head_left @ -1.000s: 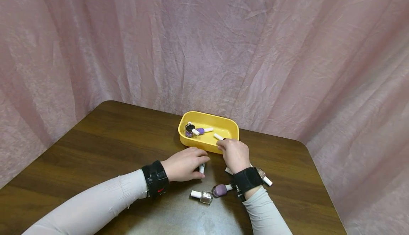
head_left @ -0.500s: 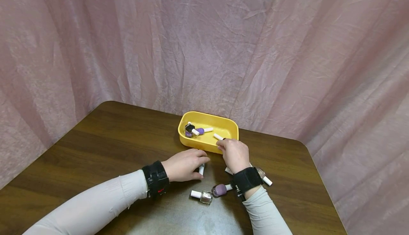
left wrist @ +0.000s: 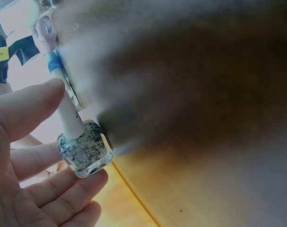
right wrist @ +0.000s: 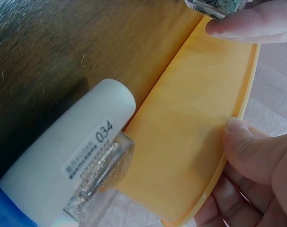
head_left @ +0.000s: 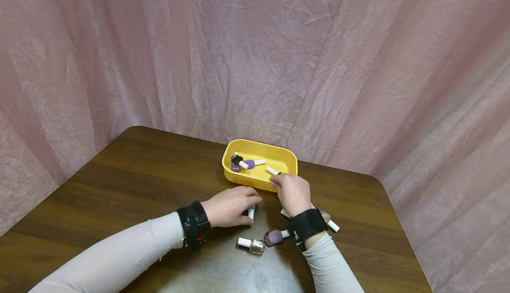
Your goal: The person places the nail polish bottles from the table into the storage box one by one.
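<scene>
My left hand [head_left: 231, 205] holds a speckled nail polish bottle [left wrist: 86, 147] in front of the tray, thumb by its white cap and fingers under the glass. My right hand [head_left: 294, 193] grips the front rim of a yellow plastic tray [head_left: 275, 149]. Its thumb lies against the outer wall in the right wrist view; the other fingers reach over the rim and are partly hidden. Inside the tray, a white cap [head_left: 272, 170] shows just beyond those fingers. Toward the left end lie a purple nail polish bottle [head_left: 249, 163] and a dark one [head_left: 237, 159].
A silver glitter bottle [head_left: 256, 246] and a mauve bottle [head_left: 274, 237] lie on the table nearer the body. A gold glitter bottle [head_left: 325, 215] lies beside the right wrist. In the right wrist view a white cap marked 034 [right wrist: 72, 151] looms close. Behind the wooden table [head_left: 159, 169] hangs a pink curtain [head_left: 255, 63].
The left hand has shifted very slightly, with the speckled bottle still at its fingers. The right hand and the tray have stayed in place.
</scene>
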The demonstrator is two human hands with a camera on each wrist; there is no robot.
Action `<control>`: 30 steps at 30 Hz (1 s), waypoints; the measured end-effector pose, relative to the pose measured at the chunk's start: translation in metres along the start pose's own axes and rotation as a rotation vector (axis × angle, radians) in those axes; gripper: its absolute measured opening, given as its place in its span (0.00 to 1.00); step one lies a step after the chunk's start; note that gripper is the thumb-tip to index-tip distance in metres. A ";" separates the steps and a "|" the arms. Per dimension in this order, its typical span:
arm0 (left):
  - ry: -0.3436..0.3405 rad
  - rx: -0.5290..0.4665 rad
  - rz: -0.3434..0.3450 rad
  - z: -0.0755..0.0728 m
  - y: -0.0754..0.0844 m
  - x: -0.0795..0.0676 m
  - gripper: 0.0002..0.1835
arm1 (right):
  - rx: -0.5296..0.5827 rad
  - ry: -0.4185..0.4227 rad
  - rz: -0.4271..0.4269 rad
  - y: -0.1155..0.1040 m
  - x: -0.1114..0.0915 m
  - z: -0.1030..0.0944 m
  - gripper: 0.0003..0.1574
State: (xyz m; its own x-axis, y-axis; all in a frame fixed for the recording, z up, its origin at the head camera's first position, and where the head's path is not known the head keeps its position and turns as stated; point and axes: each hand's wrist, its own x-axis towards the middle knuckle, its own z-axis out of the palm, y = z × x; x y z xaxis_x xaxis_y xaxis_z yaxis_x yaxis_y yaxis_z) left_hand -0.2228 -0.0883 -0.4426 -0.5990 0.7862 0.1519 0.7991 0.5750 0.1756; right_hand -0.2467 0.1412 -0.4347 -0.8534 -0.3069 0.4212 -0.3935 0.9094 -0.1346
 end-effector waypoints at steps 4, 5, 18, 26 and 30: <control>-0.001 0.000 -0.001 0.000 0.000 -0.001 0.32 | -0.003 -0.001 0.000 0.000 0.000 0.000 0.08; -0.001 0.001 -0.001 0.001 0.000 -0.001 0.32 | -0.004 -0.001 0.000 -0.001 0.000 0.000 0.08; 0.022 0.008 0.012 0.000 0.001 -0.002 0.33 | -0.003 -0.004 0.005 0.000 0.000 0.001 0.07; 0.041 0.001 0.017 -0.009 0.005 -0.002 0.33 | -0.008 0.005 0.009 0.000 0.000 0.002 0.07; 0.044 -0.004 0.021 -0.011 0.007 -0.001 0.34 | -0.010 0.008 0.010 -0.001 0.000 0.001 0.06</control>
State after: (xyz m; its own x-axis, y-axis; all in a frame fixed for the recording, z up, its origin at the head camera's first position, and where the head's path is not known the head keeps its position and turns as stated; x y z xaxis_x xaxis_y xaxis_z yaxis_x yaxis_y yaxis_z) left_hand -0.2173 -0.0881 -0.4306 -0.5842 0.7871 0.1980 0.8111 0.5577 0.1762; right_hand -0.2469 0.1403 -0.4358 -0.8546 -0.2955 0.4270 -0.3813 0.9153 -0.1299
